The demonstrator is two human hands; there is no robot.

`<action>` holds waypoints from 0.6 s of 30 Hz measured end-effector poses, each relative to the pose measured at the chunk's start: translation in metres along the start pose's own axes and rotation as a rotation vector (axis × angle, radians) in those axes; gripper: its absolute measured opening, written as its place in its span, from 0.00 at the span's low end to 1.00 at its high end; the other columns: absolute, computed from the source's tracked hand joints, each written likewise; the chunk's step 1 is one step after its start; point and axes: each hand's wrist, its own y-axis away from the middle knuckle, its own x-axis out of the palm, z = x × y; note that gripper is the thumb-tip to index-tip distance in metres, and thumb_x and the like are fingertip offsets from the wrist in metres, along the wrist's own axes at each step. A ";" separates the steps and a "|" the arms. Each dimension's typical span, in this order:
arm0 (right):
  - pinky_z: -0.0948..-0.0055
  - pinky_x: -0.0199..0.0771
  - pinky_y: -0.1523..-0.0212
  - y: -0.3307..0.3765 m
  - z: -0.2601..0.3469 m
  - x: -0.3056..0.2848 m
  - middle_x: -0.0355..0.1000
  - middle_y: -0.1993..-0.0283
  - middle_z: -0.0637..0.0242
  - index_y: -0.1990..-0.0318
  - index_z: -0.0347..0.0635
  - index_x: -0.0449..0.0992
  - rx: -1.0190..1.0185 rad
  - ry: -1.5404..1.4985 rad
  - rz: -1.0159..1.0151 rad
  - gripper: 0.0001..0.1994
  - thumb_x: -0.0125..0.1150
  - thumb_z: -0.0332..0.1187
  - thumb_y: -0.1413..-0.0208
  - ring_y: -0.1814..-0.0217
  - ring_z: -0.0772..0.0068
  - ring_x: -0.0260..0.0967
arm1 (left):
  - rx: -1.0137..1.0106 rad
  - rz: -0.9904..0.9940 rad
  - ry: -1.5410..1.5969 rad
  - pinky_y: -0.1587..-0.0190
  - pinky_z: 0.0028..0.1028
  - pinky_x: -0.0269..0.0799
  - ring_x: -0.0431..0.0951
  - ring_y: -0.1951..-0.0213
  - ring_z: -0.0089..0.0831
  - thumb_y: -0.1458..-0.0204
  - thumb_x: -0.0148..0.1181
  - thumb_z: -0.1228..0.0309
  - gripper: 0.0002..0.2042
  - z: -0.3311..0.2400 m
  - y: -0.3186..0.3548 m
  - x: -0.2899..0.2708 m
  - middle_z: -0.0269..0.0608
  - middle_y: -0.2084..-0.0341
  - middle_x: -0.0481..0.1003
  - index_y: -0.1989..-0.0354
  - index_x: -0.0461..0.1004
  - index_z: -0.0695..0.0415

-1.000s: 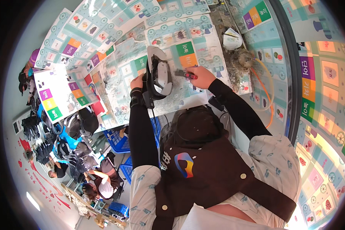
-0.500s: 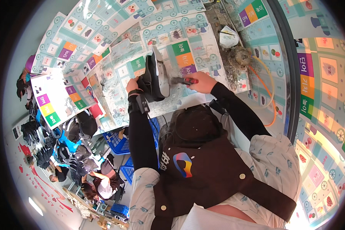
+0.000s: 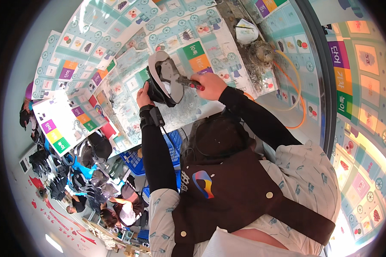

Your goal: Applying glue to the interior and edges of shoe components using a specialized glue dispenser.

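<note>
A black shoe (image 3: 158, 91) with a pale grey sole (image 3: 170, 75) is tilted over the worktable, its sole turned upward and to the right. My left hand (image 3: 144, 95) is closed around its left side, thumb up. In my right hand (image 3: 211, 86) is a slim tool with a red-and-black handle (image 3: 197, 85) and a dark front end; its exact kind is unclear. The tool's front end meets the sole's right part, touching it or very close. Grey debris is scattered over the patterned table covering (image 3: 188, 112).
A dusty ledge holds a white cup-shaped mask (image 3: 246, 31) and a round dusty object (image 3: 263, 52) with yellow and orange hoses (image 3: 302, 100). Patterned panels stand behind. Blue crates (image 3: 135, 162) sit below the table edge. Black bags and people (image 3: 126, 212) are at lower left.
The shoe has rolled over so its sole shows more fully and faces up. My right hand has brought the tool leftward onto the sole. My left hand shifted slightly left and down.
</note>
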 end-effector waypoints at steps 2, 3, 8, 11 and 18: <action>0.42 0.69 0.64 -0.006 -0.008 0.002 0.74 0.72 0.46 0.62 0.42 0.76 -0.022 0.040 0.097 0.11 0.56 0.30 0.54 0.65 0.38 0.73 | 0.025 -0.016 -0.022 0.67 0.30 0.76 0.81 0.67 0.29 0.50 0.76 0.71 0.13 -0.004 0.002 -0.001 0.39 0.69 0.80 0.67 0.73 0.57; 0.43 0.69 0.64 -0.007 -0.010 0.004 0.74 0.71 0.46 0.61 0.42 0.77 -0.044 0.082 0.195 0.11 0.56 0.31 0.54 0.65 0.38 0.73 | 0.049 -0.032 -0.041 0.68 0.30 0.77 0.82 0.66 0.29 0.50 0.76 0.71 0.14 -0.006 0.003 -0.003 0.41 0.66 0.81 0.62 0.75 0.59; 0.45 0.71 0.62 0.000 -0.008 -0.007 0.75 0.69 0.45 0.61 0.42 0.79 0.000 0.096 0.180 0.12 0.56 0.31 0.54 0.63 0.39 0.74 | -0.006 -0.006 -0.438 0.65 0.31 0.70 0.80 0.62 0.26 0.50 0.75 0.63 0.30 -0.041 0.027 0.024 0.38 0.56 0.80 0.40 0.72 0.59; 0.46 0.72 0.61 0.004 -0.010 -0.011 0.76 0.69 0.45 0.59 0.42 0.79 0.011 0.071 0.153 0.13 0.56 0.31 0.54 0.62 0.40 0.74 | -0.134 0.036 -0.643 0.66 0.26 0.60 0.76 0.64 0.23 0.48 0.72 0.56 0.32 -0.049 0.016 0.004 0.31 0.56 0.79 0.36 0.73 0.55; 0.45 0.72 0.59 0.012 -0.008 -0.018 0.76 0.68 0.45 0.58 0.41 0.79 0.115 0.083 0.013 0.14 0.57 0.32 0.53 0.60 0.40 0.75 | -0.246 0.350 -1.015 0.77 0.26 0.63 0.73 0.73 0.22 0.52 0.74 0.49 0.27 -0.051 -0.028 -0.009 0.33 0.73 0.76 0.56 0.80 0.62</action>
